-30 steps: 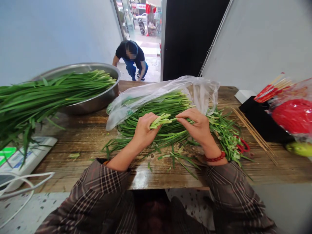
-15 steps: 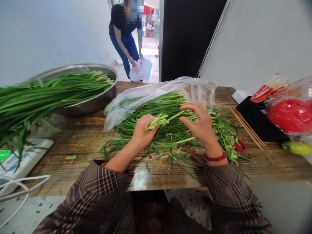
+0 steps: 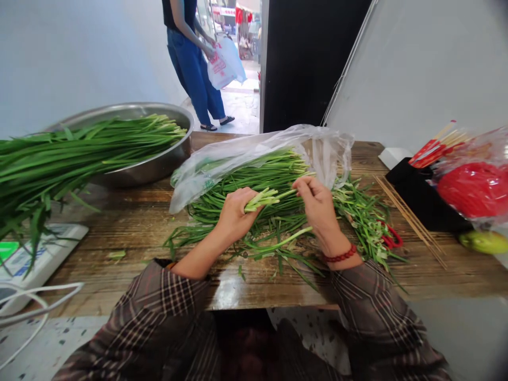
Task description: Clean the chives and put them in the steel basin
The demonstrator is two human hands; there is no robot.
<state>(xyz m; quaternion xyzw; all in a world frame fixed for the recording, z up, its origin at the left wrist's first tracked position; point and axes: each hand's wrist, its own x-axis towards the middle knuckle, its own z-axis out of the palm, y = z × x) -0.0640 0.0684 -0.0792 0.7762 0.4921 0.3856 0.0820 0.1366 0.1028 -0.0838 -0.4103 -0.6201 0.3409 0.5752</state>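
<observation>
My left hand [image 3: 237,214] is wrapped round a small bunch of chives [image 3: 262,199], pale stem ends pointing right. Just right of it, my right hand [image 3: 318,209] pinches the end of a thin stem that reaches out from the bunch. Behind both hands lies a pile of green chives [image 3: 254,177], partly under a clear plastic bag [image 3: 313,145]. Loose leaves and trimmings [image 3: 363,225] are scattered right of my right hand and below the pile. To the left, a steel basin [image 3: 159,168] holds a large bundle of chives [image 3: 99,143] that hangs over its side.
A white scale [image 3: 51,248] and cable [image 3: 59,293] are at the left. Sticks [image 3: 413,217], red-handled scissors [image 3: 392,236], a black box [image 3: 424,203] and a red bagged item [image 3: 472,188] are at the right. A person [image 3: 192,63] stands in the doorway with a plastic bag.
My right hand's fingers have closed at the stem, and the hand has moved slightly left. The person in the doorway has straightened up and lifted the bag.
</observation>
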